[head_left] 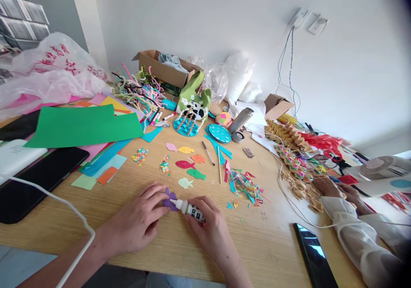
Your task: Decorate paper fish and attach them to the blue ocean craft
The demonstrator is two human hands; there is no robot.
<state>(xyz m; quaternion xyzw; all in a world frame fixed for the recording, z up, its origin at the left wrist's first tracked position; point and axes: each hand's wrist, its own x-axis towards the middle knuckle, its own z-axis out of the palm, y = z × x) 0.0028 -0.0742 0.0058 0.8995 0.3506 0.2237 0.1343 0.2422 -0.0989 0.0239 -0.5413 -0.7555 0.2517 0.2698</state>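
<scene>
My right hand (208, 224) is closed around a white glue bottle (194, 212), which lies tilted with its nozzle pointing left. The nozzle tip is over a purple paper cutout (169, 199) on the table, at or just above its surface. My left hand (141, 219) has bent fingers, with fingertips holding the cutout's left edge down. Beyond the hands lie fish-shaped paper cutouts: pale green (185, 182), green (196, 174), red (185, 164), orange (198, 158), yellow (186, 149) and pink (171, 147). Small piles of coloured paper bits (164, 164) sit nearby.
Coloured paper sheets (86, 125) and a black tablet-like device (41, 181) are at left, near a white cable (80, 219). Paper shreds (244, 185), a pen (208, 153) and a stick (219, 164) lie ahead. At right are a phone (314, 253) and another person's hands (330, 187).
</scene>
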